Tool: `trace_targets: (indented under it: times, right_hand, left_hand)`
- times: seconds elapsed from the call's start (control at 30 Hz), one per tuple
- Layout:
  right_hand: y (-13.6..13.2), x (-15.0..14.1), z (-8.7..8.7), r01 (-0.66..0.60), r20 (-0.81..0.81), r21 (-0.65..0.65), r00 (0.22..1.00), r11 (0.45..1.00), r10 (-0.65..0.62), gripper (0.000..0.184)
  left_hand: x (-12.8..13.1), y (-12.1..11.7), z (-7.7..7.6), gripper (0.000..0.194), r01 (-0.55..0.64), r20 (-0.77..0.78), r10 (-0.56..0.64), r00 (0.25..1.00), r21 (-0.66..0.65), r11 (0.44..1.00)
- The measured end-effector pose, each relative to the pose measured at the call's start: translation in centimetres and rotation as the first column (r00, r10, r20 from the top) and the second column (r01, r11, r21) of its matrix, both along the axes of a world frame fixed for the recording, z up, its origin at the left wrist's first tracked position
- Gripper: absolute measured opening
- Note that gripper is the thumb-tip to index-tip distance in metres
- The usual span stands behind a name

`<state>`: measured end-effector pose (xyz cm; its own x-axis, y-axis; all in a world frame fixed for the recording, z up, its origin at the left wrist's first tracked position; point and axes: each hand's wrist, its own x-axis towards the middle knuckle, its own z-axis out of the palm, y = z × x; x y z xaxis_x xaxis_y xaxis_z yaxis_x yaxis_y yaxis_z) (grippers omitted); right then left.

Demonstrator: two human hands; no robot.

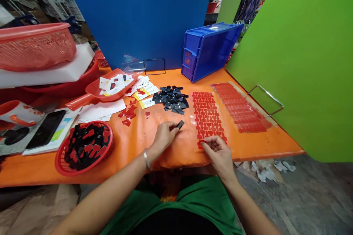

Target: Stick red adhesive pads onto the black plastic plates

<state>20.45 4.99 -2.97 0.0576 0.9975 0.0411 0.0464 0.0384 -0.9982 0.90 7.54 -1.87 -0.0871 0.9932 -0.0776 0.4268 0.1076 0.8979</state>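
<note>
Between the thumb and fingers of my left hand (164, 134) is a small black flat piece (180, 124), held just above the orange tabletop. My right hand (218, 151) pinches a small red T-shaped sticker (201, 144) at the near left corner of a sticker sheet (209, 112). Rows of red T-shaped stickers cover that sheet. Whether the pinched sticker is fully off its backing, I cannot tell. Beyond my left hand lies a loose pile of black flat pieces (172, 99). A red basket (111, 143) at the left holds black pieces, several with red on them.
A second red sheet (242, 108) lies at the right, by a metal wire stand (271, 99). Red scraps (128, 113) and a red scoop (91, 91) with cards lie left of the pile. A blue crate (193, 53) stands behind; a phone (45, 128) lies far left.
</note>
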Motion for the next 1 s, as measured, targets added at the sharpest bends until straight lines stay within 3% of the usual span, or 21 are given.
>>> trace_targets:
  times: [0.03, 0.1, 0.2, 0.3, 0.43, 1.0]
  right_hand:
    - [-0.3, -0.8, 0.0, -0.025, -0.010, -0.001, 1.000, 1.000, 0.025, 0.026]
    - [-1.0, -2.5, -0.1, -0.075, -0.018, -0.012, 0.997, 0.997, 0.075, 0.024]
    - [-1.8, -4.4, -0.3, -0.131, -0.005, -0.016, 0.991, 0.991, 0.131, 0.021]
    - [-2.3, -5.5, -0.6, -0.166, 0.007, -0.022, 0.986, 0.986, 0.166, 0.019]
    - [-2.7, -6.0, -0.8, -0.213, -0.035, -0.063, 0.977, 0.975, 0.211, 0.018]
    - [-3.0, -5.9, -1.2, -0.267, -0.072, -0.130, 0.963, 0.955, 0.260, 0.020]
  left_hand:
    - [0.1, -1.4, -0.1, 0.009, -0.007, 0.149, 0.019, 0.989, -0.082, 0.997]
    - [0.4, -4.0, -0.3, 0.010, -0.011, 0.426, 0.121, 0.896, -0.250, 0.968]
    - [1.0, -6.7, -0.1, 0.013, -0.001, 0.611, 0.277, 0.742, -0.412, 0.911]
    - [1.1, -7.8, 0.2, 0.014, -0.004, 0.645, 0.348, 0.680, -0.472, 0.881]
    - [0.9, -8.1, 0.0, 0.019, 0.011, 0.691, 0.342, 0.636, -0.452, 0.892]
    - [0.9, -7.8, -0.4, 0.022, 0.033, 0.711, 0.320, 0.626, -0.434, 0.900]
